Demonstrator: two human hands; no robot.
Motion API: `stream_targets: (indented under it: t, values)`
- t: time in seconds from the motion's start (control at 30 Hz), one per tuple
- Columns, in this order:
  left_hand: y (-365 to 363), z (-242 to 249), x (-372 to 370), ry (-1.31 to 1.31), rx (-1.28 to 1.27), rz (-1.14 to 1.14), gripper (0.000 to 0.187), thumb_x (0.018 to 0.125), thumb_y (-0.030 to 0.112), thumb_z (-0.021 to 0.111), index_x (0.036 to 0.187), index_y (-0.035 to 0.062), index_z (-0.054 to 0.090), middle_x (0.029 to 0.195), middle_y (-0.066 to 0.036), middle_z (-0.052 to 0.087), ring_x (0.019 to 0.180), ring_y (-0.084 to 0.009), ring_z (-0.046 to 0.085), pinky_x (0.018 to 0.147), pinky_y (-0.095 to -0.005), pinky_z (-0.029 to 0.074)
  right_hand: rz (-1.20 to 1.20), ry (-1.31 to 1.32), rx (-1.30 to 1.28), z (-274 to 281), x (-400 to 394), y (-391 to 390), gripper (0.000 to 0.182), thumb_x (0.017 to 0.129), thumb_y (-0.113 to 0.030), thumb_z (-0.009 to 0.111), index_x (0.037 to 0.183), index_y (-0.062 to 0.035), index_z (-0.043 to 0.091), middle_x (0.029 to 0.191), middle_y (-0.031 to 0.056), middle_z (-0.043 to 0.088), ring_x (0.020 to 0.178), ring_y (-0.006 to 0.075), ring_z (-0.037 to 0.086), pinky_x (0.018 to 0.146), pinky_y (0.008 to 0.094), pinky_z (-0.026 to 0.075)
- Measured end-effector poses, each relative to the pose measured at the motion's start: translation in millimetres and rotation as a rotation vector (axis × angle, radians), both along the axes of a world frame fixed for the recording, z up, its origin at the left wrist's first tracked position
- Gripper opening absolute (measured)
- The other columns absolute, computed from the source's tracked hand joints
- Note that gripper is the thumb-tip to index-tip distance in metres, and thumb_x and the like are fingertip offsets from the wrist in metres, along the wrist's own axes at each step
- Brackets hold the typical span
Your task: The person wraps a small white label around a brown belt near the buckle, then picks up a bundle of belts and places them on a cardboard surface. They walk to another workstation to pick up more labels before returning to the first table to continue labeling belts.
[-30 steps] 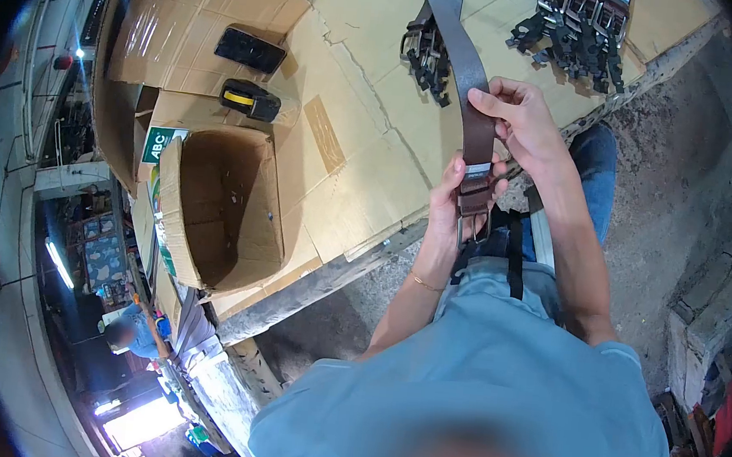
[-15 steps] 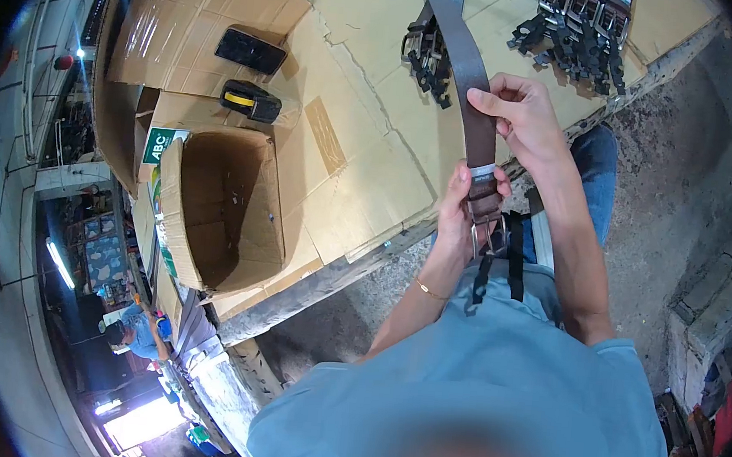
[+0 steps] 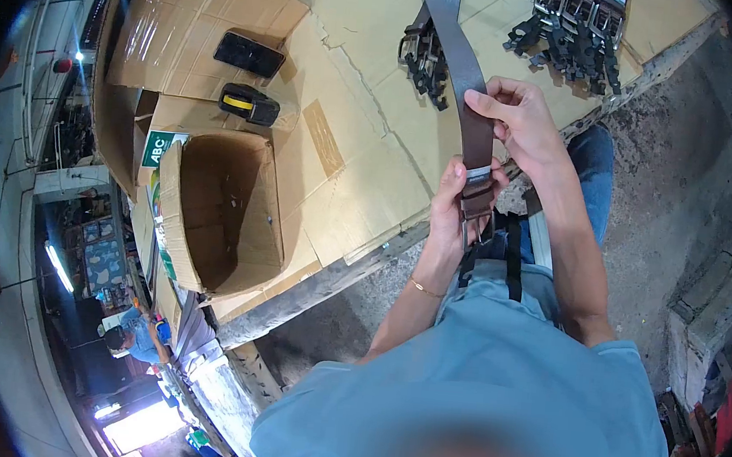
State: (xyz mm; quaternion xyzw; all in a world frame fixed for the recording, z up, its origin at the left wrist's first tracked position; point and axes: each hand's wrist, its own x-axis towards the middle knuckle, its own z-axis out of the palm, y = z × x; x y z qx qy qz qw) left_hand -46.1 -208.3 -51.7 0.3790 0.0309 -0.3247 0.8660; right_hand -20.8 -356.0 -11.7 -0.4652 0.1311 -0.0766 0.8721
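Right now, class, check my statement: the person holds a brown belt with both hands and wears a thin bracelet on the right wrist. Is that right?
Not quite. In the head view, the bracelet is on the left wrist, not the right. The rest stands: the left hand and right hand both hold the brown belt.

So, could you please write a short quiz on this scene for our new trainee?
1. Fill in the blank: the hand nearer the buckle of the held belt is the person's ____ hand.
2. True or false: the black-and-yellow item lies inside the open cardboard box.
3. Multiple choice: what colour is the held belt?
a) white
b) brown
c) green

Key: 1. left, as the left hand is at the buckle end and the right hand grips the strap farther along; 2. false, it lies outside the box; 3. b.
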Motion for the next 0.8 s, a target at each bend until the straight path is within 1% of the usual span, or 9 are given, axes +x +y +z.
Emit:
stream_targets:
  t: [0.03, 0.17, 0.23, 0.37, 0.43, 0.63, 0.67, 0.73, 0.8]
  values:
    - [4, -5, 1, -0.031, -0.012, -0.086, 0.054, 0.09, 0.047, 0.045, 0.11, -0.0036, 0.05, 0.089, -0.012, 0.057, 0.091, -0.0232, 0.055, 0.08, -0.0331, 0.048, 0.001, -0.008, 0.002, 1, 0, 0, 0.018, 0.076, -0.012, 0.072, 0.065, -0.0089, 0.058, 0.061, -0.0063, 0.052, 0.049, -0.0009, 0.039, 0.042, 0.0164, 0.025]
    - [8, -10, 3, -0.031, -0.047, -0.127, 0.055, 0.088, 0.049, 0.048, 0.106, -0.0031, 0.051, 0.088, -0.011, 0.055, 0.09, -0.0227, 0.053, 0.08, -0.0327, 0.046, 0.021, -0.031, -0.01, 1, 1, -1, 0.018, 0.076, -0.012, 0.072, 0.065, -0.0087, 0.058, 0.062, -0.0059, 0.053, 0.049, -0.0005, 0.038, 0.043, 0.0167, 0.025]
    - [7, -11, 5, 0.007, -0.211, -0.153, 0.034, 0.087, 0.039, 0.057, 0.099, 0.0102, 0.043, 0.092, -0.011, 0.056, 0.082, -0.0215, 0.057, 0.069, -0.0301, 0.05, 0.018, -0.025, -0.018, 1, 2, 0, 0.019, 0.076, -0.011, 0.072, 0.065, -0.0086, 0.058, 0.062, -0.0056, 0.053, 0.048, 0.0001, 0.037, 0.043, 0.017, 0.026]
    - [0, -6, 5, 0.004, -0.281, -0.136, 0.038, 0.086, 0.04, 0.058, 0.105, 0.0106, 0.042, 0.084, -0.007, 0.052, 0.079, -0.0201, 0.054, 0.066, -0.0274, 0.048, 0.003, -0.049, 0.005, 0, 4, 1, 0.019, 0.076, -0.01, 0.072, 0.064, -0.0086, 0.057, 0.061, -0.0056, 0.053, 0.048, 0.0004, 0.037, 0.043, 0.0169, 0.025]
    - [-3, -6, 4, 0.046, -0.21, -0.094, 0.053, 0.086, 0.054, 0.049, 0.082, 0.001, 0.047, 0.077, -0.005, 0.046, 0.075, -0.0172, 0.044, 0.073, -0.0294, 0.038, 0.001, -0.047, -0.007, 2, 4, -1, 0.02, 0.076, -0.01, 0.073, 0.064, -0.0082, 0.057, 0.06, -0.0052, 0.052, 0.047, 0.0006, 0.037, 0.043, 0.0168, 0.025]
    - [-7, -1, -7, 0.022, -0.12, -0.104, 0.055, 0.087, 0.056, 0.045, 0.077, 0.0019, 0.045, 0.075, -0.004, 0.045, 0.073, -0.0159, 0.043, 0.072, -0.028, 0.037, -0.046, -0.042, -0.001, 1, 3, -3, 0.019, 0.074, -0.009, 0.074, 0.064, -0.0078, 0.057, 0.06, -0.005, 0.052, 0.047, 0.0004, 0.039, 0.043, 0.0174, 0.026]
    - [-7, -2, -9, 0.025, -0.121, -0.107, 0.055, 0.087, 0.056, 0.045, 0.077, 0.0019, 0.045, 0.075, -0.004, 0.045, 0.073, -0.0159, 0.043, 0.072, -0.028, 0.037, -0.05, -0.039, -0.002, 0, 2, -3, 0.019, 0.074, -0.009, 0.074, 0.064, -0.0078, 0.057, 0.06, -0.005, 0.052, 0.047, 0.0004, 0.039, 0.043, 0.0174, 0.026]
    - [-6, -3, -14, 0.07, -0.214, -0.036, 0.038, 0.09, 0.044, 0.049, 0.106, 0.0109, 0.04, 0.078, -0.006, 0.047, 0.072, -0.0183, 0.049, 0.067, -0.0291, 0.043, -0.045, -0.005, -0.007, -3, 0, -1, 0.019, 0.074, -0.01, 0.074, 0.064, -0.0079, 0.058, 0.061, -0.0057, 0.053, 0.05, 0.0001, 0.041, 0.044, 0.0177, 0.027]
    - [-4, 1, -13, 0.018, -0.161, -0.015, 0.038, 0.09, 0.043, 0.049, 0.107, 0.0104, 0.039, 0.079, -0.008, 0.049, 0.072, -0.0187, 0.051, 0.067, -0.0296, 0.044, -0.033, -0.028, 0.024, -12, -1, -1, 0.016, 0.076, -0.011, 0.073, 0.069, -0.0078, 0.059, 0.064, -0.0054, 0.054, 0.052, 0.0001, 0.042, 0.045, 0.0178, 0.027]
